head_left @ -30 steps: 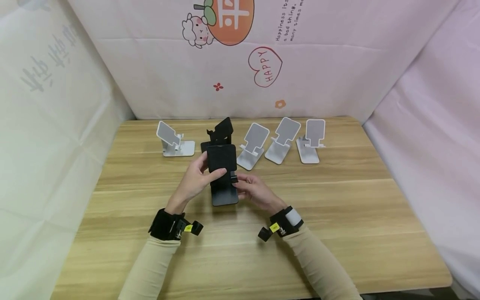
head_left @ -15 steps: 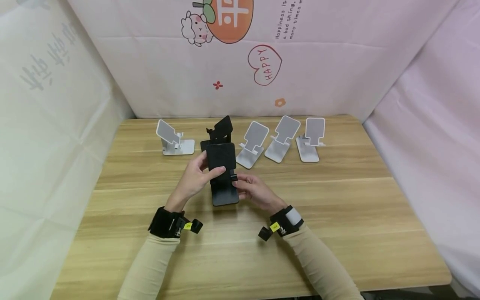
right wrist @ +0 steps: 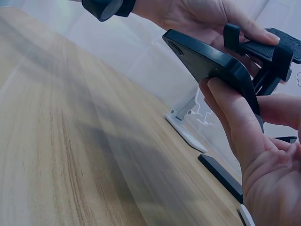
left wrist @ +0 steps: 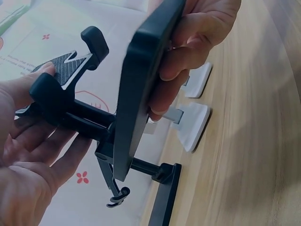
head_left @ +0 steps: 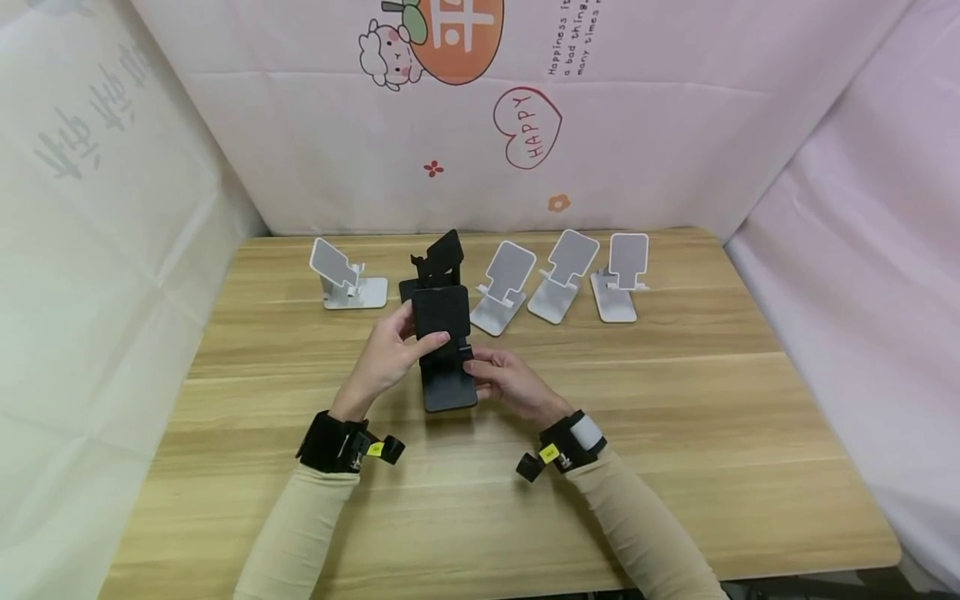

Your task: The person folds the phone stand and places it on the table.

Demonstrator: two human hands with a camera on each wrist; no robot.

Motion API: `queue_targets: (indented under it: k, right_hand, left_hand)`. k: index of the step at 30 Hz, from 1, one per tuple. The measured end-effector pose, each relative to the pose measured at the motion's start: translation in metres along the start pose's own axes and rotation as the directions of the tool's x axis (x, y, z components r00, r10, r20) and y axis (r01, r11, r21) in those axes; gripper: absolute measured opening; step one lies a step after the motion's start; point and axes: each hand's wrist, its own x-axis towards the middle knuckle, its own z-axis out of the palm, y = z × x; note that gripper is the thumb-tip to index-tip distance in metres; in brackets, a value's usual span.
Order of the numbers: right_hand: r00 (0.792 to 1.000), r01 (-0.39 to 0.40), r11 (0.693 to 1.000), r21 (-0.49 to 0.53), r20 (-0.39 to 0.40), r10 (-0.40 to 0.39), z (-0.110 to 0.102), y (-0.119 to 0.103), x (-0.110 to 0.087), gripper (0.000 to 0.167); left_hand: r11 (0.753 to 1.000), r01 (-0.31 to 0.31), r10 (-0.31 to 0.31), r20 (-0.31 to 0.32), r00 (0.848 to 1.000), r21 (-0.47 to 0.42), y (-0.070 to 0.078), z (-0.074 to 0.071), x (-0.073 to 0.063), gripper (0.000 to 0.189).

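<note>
A black folding phone stand (head_left: 441, 310) is held above the table between both hands in the head view. My left hand (head_left: 386, 350) grips its upper plate from the left, thumb across the front and fingers behind. At the lower right my right hand (head_left: 513, 383) pinches the edge of the stand's flat base (head_left: 448, 387). The left wrist view shows the thick base (left wrist: 136, 80) side-on, with the hinged arm and two hooked lips (left wrist: 96, 44) beside it. In the right wrist view, fingers lie along the underside of the base (right wrist: 207, 59).
Behind the held stand, another black phone stand (head_left: 442, 254) is partly hidden. A white and grey stand (head_left: 352, 287) stands left of it, and several more (head_left: 501, 287) stand to the right. A printed cloth (head_left: 637, 150) hangs behind the wooden table (head_left: 675, 467).
The head view has shifted slightly. Both hands keep their hold on the black phone stand, which stays nearly in place; my right thumb has come a little further onto the base's edge.
</note>
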Motion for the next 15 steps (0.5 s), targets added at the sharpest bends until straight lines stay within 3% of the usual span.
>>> queue_targets:
  k: [15]
  right_hand:
    - [1.0,-0.002,1.0,-0.014,0.003,0.002,0.0029,-0.0005,0.0008,0.038]
  left_hand:
    - [1.0,-0.015,0.016,-0.05,0.999,0.02,-0.0076,0.0,0.0006,0.048]
